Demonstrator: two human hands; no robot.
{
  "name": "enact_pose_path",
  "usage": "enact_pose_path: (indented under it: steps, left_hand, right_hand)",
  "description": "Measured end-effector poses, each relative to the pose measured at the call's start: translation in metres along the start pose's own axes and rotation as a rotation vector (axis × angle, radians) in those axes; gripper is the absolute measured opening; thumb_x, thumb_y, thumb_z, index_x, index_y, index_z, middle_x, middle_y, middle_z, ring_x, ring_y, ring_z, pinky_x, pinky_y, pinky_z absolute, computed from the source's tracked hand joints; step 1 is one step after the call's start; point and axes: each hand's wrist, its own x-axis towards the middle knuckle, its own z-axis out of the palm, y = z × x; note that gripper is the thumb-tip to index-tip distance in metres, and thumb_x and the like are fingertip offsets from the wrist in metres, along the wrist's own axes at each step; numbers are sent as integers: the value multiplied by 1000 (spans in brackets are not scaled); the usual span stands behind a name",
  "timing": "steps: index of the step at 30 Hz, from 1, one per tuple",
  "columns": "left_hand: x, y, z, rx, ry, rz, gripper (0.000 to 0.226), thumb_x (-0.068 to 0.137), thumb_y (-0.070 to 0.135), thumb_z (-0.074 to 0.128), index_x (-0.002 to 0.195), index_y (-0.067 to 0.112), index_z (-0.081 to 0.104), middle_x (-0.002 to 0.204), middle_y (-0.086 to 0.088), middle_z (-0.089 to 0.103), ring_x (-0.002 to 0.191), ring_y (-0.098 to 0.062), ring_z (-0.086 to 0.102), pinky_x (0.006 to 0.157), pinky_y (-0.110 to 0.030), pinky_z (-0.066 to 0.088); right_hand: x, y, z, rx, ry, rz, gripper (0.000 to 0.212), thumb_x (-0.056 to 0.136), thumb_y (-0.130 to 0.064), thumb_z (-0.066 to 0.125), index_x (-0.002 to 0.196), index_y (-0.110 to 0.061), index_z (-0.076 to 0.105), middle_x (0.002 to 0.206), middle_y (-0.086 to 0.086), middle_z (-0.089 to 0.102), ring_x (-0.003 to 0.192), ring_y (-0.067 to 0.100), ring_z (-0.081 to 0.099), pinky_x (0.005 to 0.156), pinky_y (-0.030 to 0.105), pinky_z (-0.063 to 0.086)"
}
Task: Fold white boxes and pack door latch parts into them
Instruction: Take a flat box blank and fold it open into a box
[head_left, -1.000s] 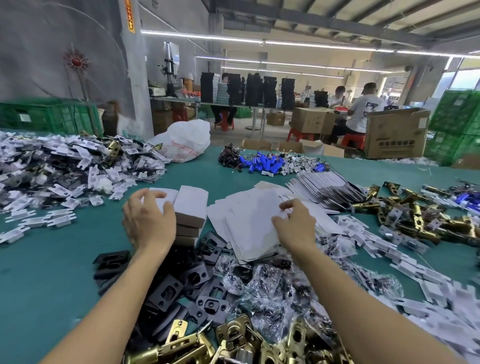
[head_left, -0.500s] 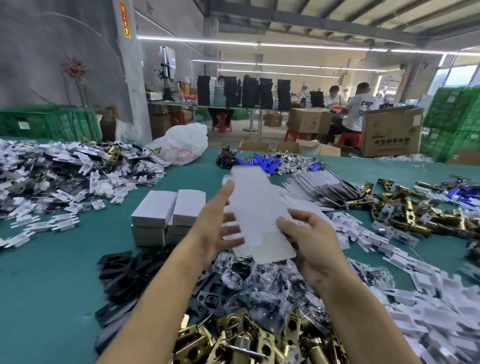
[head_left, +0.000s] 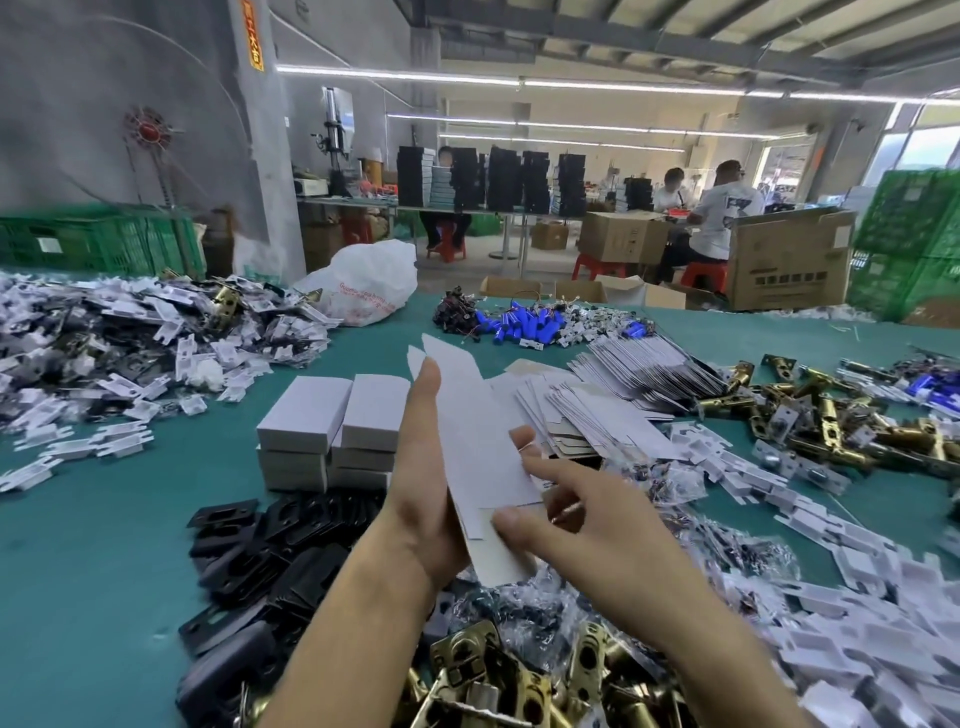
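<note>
The left hand (head_left: 421, 499) clasps the flat white box blank (head_left: 478, 431), its long axis rising up and away from this grip, while the right hand (head_left: 597, 535), just right, lays a thumb on the lower edge; whether it pinches, I cannot tell.

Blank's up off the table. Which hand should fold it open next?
Probably right. The left hand grips the flat box blank upright, serving as support; the right hand looks free, its thumb at the blank's lower edge.
</note>
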Motion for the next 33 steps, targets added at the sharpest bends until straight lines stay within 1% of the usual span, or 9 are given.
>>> enact_pose_path:
  steps: [4,8,10,14,20,22,26,30,33]
  left_hand:
    - [-3,0,4,-60,-37,-57,92,82,87,38,119,8,68,96,-19,73,80,-37,74,62,-46,62]
    - [-3,-7,5,67,-74,-74,91,85,88,26,135,20,61,119,-15,72,109,-31,70,89,-46,58]
    - [-4,-11,8,92,-58,-87,92,84,88,31,129,16,66,119,-17,72,116,-33,66,98,-50,52]
    - [-5,-19,10,102,-30,-103,88,81,85,40,103,10,79,109,-16,75,117,-31,65,85,-44,54]
    - [-8,-23,16,168,-51,-150,74,83,80,45,67,17,81,84,-5,77,86,-19,74,63,-31,57]
    - [-9,-22,19,202,-27,-153,67,75,74,60,82,11,80,88,-8,75,87,-23,73,65,-31,57]
    - [-5,-15,17,176,201,-2,112,51,59,90,144,10,49,115,-15,66,87,-26,67,63,-32,57]
    - [2,-12,9,175,240,169,91,55,45,81,136,18,47,104,-4,67,78,-15,67,63,-30,56]
    - [6,-14,2,296,333,322,86,56,41,81,131,30,41,112,1,64,85,-11,69,69,-29,56]
  right_hand:
    - [-3,2,-2,-138,43,-220,64,74,-63,70,133,-44,54,114,-29,49,102,-12,52,80,9,45]
    - [-3,3,-5,-231,4,-394,54,80,-51,73,130,-36,60,128,-22,54,107,-5,56,88,9,44]
    - [-3,1,-3,-203,4,-464,56,77,-35,73,132,-31,60,131,-17,57,112,-2,57,86,12,48]
    - [-2,0,-3,-215,-39,-527,76,71,-20,67,143,-31,48,143,-15,49,131,0,47,101,30,49]
    - [0,2,-2,-229,28,-540,81,77,-3,67,146,-35,40,143,-17,46,128,2,49,96,36,53]
    - [0,3,1,-224,58,-554,78,83,-4,64,147,-37,35,140,-16,49,120,4,55,92,37,55]
    - [0,6,-3,-107,81,-535,86,80,-3,68,148,-43,34,135,-11,55,112,5,59,85,38,56]
    - [2,5,-3,-243,102,-527,93,80,2,71,144,-51,32,129,-19,55,115,-4,52,91,17,44]
    - [1,5,-14,-239,-108,-379,95,83,0,62,141,-66,25,127,-15,58,111,-2,54,92,25,49]
